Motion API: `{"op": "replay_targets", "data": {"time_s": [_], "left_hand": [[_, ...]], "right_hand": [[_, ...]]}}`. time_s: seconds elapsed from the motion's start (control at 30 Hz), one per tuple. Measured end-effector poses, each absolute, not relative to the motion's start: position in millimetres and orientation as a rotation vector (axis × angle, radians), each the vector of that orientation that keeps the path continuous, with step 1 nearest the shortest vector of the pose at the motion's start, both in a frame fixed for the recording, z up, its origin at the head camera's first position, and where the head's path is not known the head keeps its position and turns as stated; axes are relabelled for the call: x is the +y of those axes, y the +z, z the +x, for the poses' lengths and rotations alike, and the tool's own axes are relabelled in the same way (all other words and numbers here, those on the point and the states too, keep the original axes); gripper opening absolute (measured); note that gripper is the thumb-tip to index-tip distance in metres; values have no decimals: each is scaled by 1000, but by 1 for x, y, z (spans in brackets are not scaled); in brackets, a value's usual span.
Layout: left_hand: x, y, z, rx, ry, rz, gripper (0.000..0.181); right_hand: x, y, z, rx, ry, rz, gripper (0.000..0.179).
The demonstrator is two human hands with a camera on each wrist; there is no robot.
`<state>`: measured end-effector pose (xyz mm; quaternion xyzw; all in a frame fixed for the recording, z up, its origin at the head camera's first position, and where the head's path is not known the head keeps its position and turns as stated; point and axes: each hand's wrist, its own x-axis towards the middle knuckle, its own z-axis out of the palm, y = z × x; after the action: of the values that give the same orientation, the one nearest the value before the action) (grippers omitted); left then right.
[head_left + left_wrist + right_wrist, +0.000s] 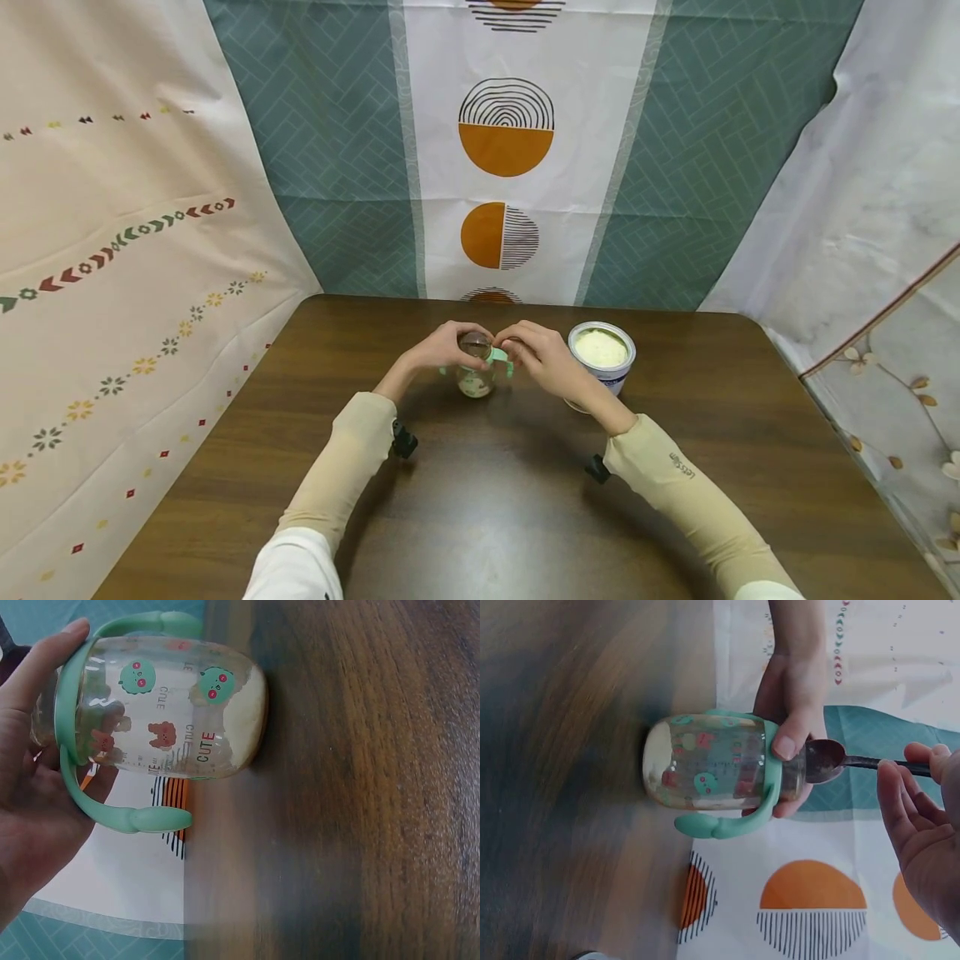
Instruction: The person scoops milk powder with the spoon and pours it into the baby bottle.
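Observation:
A clear baby bottle point(476, 385) with a green collar and two green handles stands upright on the table, off-white powder showing at its bottom. My left hand point(442, 348) grips it around the neck; the left wrist view shows the thumb point(56, 656) lying along the collar. In my right hand point(930, 832), thumb and fingers pinch the handle of a dark spoon point(826, 760). The spoon's bowl is right at the bottle's mouth. Beside the right forearm stands an opened tin point(613, 382) of pale powder point(600, 348).
The brown wooden table point(480, 500) reaches back to a hanging patterned cloth point(345, 167). A pale curved rim point(576, 407) shows by the tin's base. Cloth also hangs along the left and right sides.

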<state>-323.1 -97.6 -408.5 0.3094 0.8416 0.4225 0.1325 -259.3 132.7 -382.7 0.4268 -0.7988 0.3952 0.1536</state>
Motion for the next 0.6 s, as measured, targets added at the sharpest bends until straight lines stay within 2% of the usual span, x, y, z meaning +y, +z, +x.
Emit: {"op": "replay_targets", "data": {"time_s": [0.13, 0.37, 0.6], "left_hand": [[-96, -392, -311, 2446, 1212, 919, 46], [-98, -424, -334, 2500, 1239, 906, 54], [-98, -423, -333, 2554, 1164, 877, 65]], "right_hand": [[134, -380, -257, -2343, 1226, 1143, 18], [134, -383, -260, -2349, 1610, 891, 26], [137, -385, -267, -2240, 1973, 604, 34]]}}
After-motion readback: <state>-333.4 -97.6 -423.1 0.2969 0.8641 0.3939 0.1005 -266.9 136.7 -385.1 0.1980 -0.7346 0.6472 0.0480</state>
